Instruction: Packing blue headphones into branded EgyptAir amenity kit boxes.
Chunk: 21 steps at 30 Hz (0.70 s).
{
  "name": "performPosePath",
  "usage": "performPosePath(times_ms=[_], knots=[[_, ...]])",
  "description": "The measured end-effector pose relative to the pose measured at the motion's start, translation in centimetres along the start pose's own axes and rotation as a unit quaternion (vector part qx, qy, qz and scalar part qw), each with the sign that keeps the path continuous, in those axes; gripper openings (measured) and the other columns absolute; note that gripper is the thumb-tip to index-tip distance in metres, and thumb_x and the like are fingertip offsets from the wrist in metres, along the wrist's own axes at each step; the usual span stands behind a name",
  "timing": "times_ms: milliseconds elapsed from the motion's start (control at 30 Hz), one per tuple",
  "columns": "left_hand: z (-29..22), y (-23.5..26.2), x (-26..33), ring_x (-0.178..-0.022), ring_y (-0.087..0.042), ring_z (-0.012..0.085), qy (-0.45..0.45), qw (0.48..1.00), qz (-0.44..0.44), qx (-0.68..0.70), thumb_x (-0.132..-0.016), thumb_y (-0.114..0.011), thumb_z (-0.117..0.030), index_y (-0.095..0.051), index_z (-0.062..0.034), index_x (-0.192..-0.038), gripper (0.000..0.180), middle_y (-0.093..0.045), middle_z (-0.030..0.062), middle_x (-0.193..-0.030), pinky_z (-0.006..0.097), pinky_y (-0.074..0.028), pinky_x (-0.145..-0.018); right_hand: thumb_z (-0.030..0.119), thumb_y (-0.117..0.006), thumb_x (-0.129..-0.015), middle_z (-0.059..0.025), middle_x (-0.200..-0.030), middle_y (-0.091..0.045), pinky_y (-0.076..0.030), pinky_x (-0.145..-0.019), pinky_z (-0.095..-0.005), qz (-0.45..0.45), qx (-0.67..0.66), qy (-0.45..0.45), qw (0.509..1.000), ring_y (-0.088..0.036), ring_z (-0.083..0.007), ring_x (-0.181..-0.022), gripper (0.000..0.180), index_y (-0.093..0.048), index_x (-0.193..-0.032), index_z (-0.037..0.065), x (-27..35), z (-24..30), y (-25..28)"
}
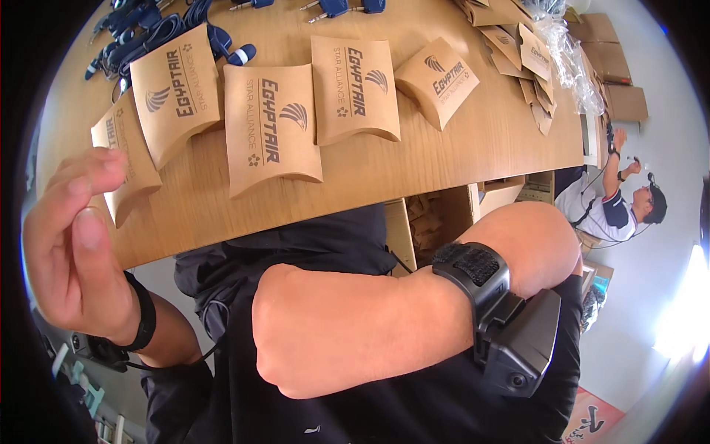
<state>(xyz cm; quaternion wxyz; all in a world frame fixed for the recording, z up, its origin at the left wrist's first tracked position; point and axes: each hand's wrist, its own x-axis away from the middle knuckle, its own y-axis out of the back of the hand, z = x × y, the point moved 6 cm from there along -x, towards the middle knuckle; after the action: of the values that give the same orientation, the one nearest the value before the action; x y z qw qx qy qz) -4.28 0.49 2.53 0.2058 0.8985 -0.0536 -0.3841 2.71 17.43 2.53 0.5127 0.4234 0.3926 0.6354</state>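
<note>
My left hand [81, 244] is raised beside the table's left edge, its fingers loosely bent and apart from the thumb, nothing visible between them. Closest to it stands a narrow-looking brown cardboard pillow box [129, 159], partly hidden behind the fingertips. My right hand [296, 333] lies across my lap, back upward and curled into a fist; its fingers and anything inside are hidden. Along the near side of the table are more pillow boxes: a tilted one [177, 96], two larger ones [272, 126] [355, 89] in the middle, and a smaller one [438, 81] to the right.
Dark blue earphones [159, 41] with coiled cords lie at the table's far left, plugs [329, 9] farther along. Flat brown cartons [518, 52] and clear plastic wrap [566, 59] pile up at the right. An opened carton [436, 222] sits below the table edge. Another person [621, 207] is at right.
</note>
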Motion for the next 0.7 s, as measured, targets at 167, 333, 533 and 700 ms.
performPosePath(times_ms=[167, 333, 533, 700], knots=[[0.3, 0.2, 0.1, -0.094, -0.064, 0.0368, -0.005, 0.999, 0.026, -0.025, -0.094, -0.046, 0.0, -0.054, 0.0091, -0.12, 0.029, -0.066, 0.0253, -0.097, 0.048, -0.05, -0.088, 0.012, -0.07, -0.059, 0.0074, -0.052, -0.049, -0.027, -0.049, -0.0323, 0.0, -0.002, -0.021, 1.0, -0.047, -0.015, -0.051, 0.005, -0.066, -0.061, 0.014, 0.1, -0.6, 0.8], [0.8, 0.0, -0.4, -0.094, -0.062, 0.0374, -0.023, 0.998, 0.057, 0.004, -0.095, -0.044, -0.001, -0.053, 0.0079, -0.123, 0.03, -0.065, 0.0255, -0.099, 0.049, -0.049, -0.088, 0.014, -0.068, -0.055, 0.0038, -0.049, -0.045, -0.029, -0.046, -0.0315, -0.05, -0.04, -0.025, 0.998, -0.047, -0.017, -0.051, 0.008, -0.062, -0.057, 0.01, 0.0, -1.2, 0.8], [-0.2, 0.3, -0.6, -0.091, -0.062, 0.0372, -0.011, 1.0, 0.009, 0.016, -0.094, -0.05, -0.002, -0.054, 0.0074, -0.118, 0.025, -0.065, 0.0249, -0.096, 0.051, -0.05, -0.085, 0.017, -0.066, -0.058, -0.0002, -0.053, -0.048, -0.029, -0.045, -0.032, -0.105, -0.03, -0.008, 0.994, -0.048, -0.0184, -0.053, 0.011, -0.059, -0.056, 0.008, 0.0, -1.4, 2.6], [-1.1, -2.4, -3.3, -0.066, -0.067, 0.0302, -0.024, 0.997, -0.08, 0.004, -0.083, -0.064, -0.002, -0.058, 0.0026, -0.089, 0.01, -0.065, 0.0158, -0.071, 0.038, -0.055, -0.061, 0.017, -0.064, -0.065, -0.0053, -0.081, -0.062, -0.041, -0.053, -0.0295, -0.287, 0.076, -0.117, 0.948, -0.057, -0.0189, -0.065, 0.02, -0.065, -0.082, 0.008, 4.1, -3.4, 9.2]])
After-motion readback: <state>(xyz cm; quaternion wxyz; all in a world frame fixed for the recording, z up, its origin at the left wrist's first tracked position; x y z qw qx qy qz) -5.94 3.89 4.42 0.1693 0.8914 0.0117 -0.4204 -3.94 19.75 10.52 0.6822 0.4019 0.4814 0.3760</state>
